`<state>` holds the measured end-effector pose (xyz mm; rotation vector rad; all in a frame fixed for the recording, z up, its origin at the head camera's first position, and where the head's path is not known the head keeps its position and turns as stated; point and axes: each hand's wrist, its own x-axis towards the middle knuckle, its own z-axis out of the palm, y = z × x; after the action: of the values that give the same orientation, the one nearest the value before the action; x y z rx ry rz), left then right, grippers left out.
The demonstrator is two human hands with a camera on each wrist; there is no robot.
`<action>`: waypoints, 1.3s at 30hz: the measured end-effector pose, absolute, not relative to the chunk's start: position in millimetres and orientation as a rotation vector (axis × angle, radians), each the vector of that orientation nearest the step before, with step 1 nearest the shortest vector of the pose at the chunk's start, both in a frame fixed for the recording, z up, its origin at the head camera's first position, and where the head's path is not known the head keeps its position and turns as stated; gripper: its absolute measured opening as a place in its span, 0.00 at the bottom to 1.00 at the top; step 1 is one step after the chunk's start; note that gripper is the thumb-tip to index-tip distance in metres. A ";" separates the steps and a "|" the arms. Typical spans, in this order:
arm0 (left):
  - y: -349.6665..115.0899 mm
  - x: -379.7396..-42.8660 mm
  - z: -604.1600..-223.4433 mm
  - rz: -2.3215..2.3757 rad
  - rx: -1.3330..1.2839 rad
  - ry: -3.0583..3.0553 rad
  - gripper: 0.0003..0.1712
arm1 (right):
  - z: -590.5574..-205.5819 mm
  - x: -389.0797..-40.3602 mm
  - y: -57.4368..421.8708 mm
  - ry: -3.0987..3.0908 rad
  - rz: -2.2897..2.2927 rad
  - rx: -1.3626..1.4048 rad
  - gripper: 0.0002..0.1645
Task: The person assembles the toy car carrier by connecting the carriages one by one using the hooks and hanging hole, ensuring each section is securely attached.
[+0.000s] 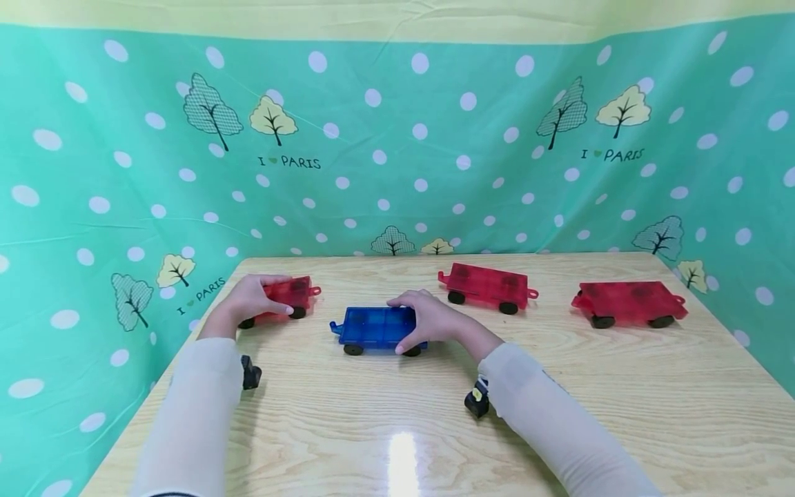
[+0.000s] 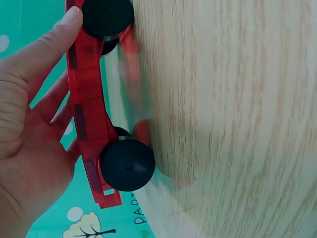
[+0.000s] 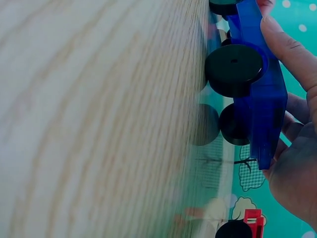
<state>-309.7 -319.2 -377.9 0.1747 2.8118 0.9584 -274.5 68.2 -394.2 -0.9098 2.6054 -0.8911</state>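
Observation:
My left hand (image 1: 253,301) grips a red toy train car (image 1: 299,293) on the left of the table, thumb along its near side and fingers over the far side. In the left wrist view, the car's black wheels (image 2: 128,163) face the tabletop. Near the middle, my right hand (image 1: 428,319) holds a blue toy train car (image 1: 373,327) across its right end, thumb on the near side. The blue car's hook (image 1: 336,327) points left, toward the red car's ring (image 1: 315,290), with bare table between them. Dark wheels (image 3: 235,69) show under the blue car in the right wrist view.
Behind and right of the blue car stands a second red car (image 1: 487,284). A third red car (image 1: 630,302) is at the far right. The wooden table (image 1: 348,428) meets a green dotted cloth (image 1: 373,186) at its back and sides.

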 end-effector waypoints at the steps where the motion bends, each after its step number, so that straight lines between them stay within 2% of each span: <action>1: -318.9 -309.6 -378.2 0.960 0.177 2.808 0.48 | -394.2 -274.7 68.5 2.603 -0.892 -0.913 0.54; 9: -319.8 -309.4 -382.2 0.949 0.272 2.799 0.46 | -393.5 -274.9 69.8 2.590 -0.897 -0.887 0.52; 21: -318.9 -301.5 -379.1 0.895 0.235 2.808 0.50 | -395.7 -275.8 70.3 2.587 -0.910 -0.885 0.51; 39: -313.8 -290.1 -374.2 0.929 0.309 2.812 0.49 | -394.8 -281.1 71.2 2.604 -1.017 -0.823 0.50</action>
<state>-290.1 -313.8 -374.2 0.3092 2.8115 0.9285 -281.1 71.2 -394.8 -0.8229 2.6044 -1.0174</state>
